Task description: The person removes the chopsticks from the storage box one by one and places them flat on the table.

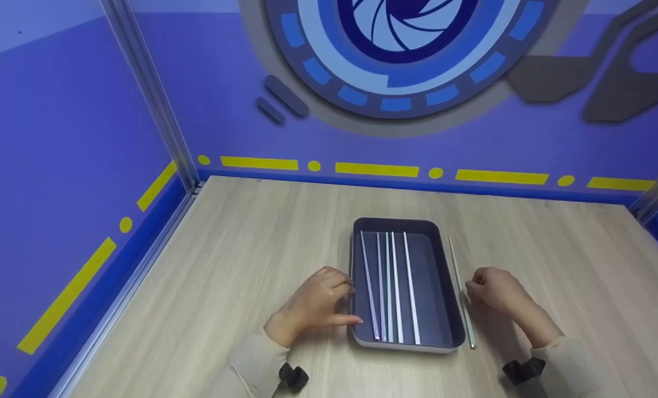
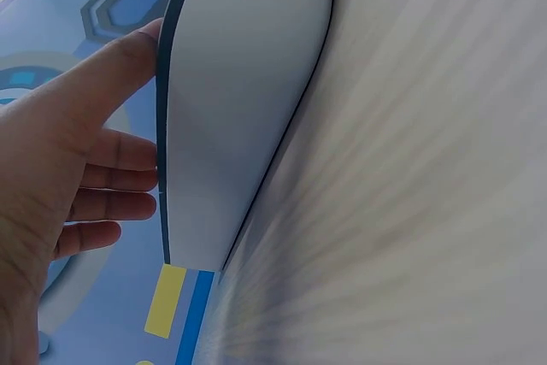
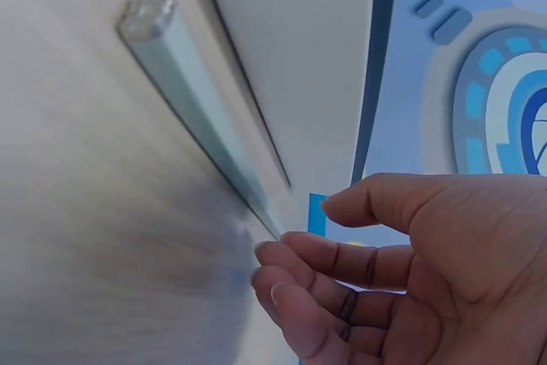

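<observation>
A dark rectangular tray (image 1: 433, 298) with a pale outside stands on the wooden table. Several slim metallic chopsticks (image 1: 411, 290) lie lengthwise inside it, towards its left side. My left hand (image 1: 318, 298) is at the tray's left rim; in the left wrist view the thumb (image 2: 128, 57) reaches the dark rim and the other fingers extend towards it. Outside the tray's right wall, a single pale-green chopstick (image 1: 467, 320) lies on the table. Beside that chopstick is my right hand (image 1: 495, 290), its fingers loosely bent, thumb and fingertips apart with nothing between them in the right wrist view.
Around the tray spreads a light wood tabletop (image 1: 240, 249). A blue-purple panel (image 1: 207, 99) with yellow marks closes off the back, and another panel (image 1: 58, 182) stands along the left side. A metal post (image 1: 152, 83) marks their corner.
</observation>
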A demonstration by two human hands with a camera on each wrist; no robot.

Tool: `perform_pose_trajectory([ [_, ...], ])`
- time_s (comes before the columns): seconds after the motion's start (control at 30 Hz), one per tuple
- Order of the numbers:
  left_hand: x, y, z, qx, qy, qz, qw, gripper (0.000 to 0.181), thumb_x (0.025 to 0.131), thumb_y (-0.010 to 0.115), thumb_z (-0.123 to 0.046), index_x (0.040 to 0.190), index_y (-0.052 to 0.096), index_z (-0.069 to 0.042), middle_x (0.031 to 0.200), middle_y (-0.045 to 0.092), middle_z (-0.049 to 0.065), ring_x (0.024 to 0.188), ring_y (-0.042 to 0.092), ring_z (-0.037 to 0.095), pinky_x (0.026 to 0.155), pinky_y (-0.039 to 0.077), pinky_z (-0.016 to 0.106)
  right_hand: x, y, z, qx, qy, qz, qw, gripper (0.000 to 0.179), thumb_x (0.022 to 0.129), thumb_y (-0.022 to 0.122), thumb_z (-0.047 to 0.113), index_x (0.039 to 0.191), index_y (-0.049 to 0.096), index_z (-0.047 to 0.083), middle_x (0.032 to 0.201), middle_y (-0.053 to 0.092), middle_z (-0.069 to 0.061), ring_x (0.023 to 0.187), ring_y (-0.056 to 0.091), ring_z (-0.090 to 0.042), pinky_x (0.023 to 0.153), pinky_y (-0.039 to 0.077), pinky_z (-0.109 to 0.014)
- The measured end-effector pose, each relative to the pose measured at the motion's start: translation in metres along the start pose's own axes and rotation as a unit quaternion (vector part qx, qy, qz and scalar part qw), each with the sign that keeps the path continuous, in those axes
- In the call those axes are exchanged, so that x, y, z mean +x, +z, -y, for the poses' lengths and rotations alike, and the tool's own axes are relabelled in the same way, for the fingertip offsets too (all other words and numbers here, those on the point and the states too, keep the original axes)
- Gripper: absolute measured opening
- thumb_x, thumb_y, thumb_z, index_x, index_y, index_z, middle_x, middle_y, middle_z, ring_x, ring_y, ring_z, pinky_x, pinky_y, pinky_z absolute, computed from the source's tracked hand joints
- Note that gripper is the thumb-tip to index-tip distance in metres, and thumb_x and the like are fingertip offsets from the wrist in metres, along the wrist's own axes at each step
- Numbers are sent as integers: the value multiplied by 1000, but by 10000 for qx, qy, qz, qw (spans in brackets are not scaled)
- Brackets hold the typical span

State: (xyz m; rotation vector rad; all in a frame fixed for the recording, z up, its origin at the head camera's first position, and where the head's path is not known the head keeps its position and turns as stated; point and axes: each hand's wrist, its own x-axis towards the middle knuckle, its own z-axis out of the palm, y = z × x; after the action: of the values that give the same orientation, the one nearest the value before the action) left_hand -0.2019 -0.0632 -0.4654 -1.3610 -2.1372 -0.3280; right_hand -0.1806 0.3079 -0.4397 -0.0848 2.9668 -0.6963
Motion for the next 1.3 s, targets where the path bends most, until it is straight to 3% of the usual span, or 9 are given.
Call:
perform_pose_trajectory([
  [0.27,-1,1,1,-46,-86,102,9999,50,75,70,-60,84,67,-11,89,65,-2,87,61,13,90,49,26,0,-4,8,-18,-272,-370,9989,16,88,57,15,83,64,1,73,64,-8,64,52,-16,59,43,-32],
  [0.5,-2,0,0,-29,-128,206,9997,50,76,69,-60,85,67,-11,91,66,-2,88,61,13,91,48,27,-1,-8,15,589,-251,-242,9977,14,92,55,11,91,63,-1,77,66,-10,61,60,-16,51,47,-27],
  [0.7,0,0,-1,-53,-151,205,9997,50,75,69,-60,84,67,-11,90,66,-2,88,62,13,92,49,26,-2,-11,23,751,-284,-222,9965,12,92,54,9,92,62,0,80,66,-12,63,61,-18,51,48,-24],
  [1.03,-1,0,-1,-119,-89,97,9998,50,76,70,-59,86,68,-10,89,66,-2,87,62,14,91,49,27,-2,-12,36,810,-759,-350,9932,6,90,59,6,88,62,2,77,65,-9,59,59,-16,49,47,-21],
  [1.3,0,-1,-2,-109,-212,196,9995,50,76,69,-60,87,68,-11,90,66,-2,88,61,13,91,48,27,3,-7,50,780,-1186,-322,9894,2,85,64,3,83,62,3,71,62,-3,60,51,-7,50,45,-19],
])
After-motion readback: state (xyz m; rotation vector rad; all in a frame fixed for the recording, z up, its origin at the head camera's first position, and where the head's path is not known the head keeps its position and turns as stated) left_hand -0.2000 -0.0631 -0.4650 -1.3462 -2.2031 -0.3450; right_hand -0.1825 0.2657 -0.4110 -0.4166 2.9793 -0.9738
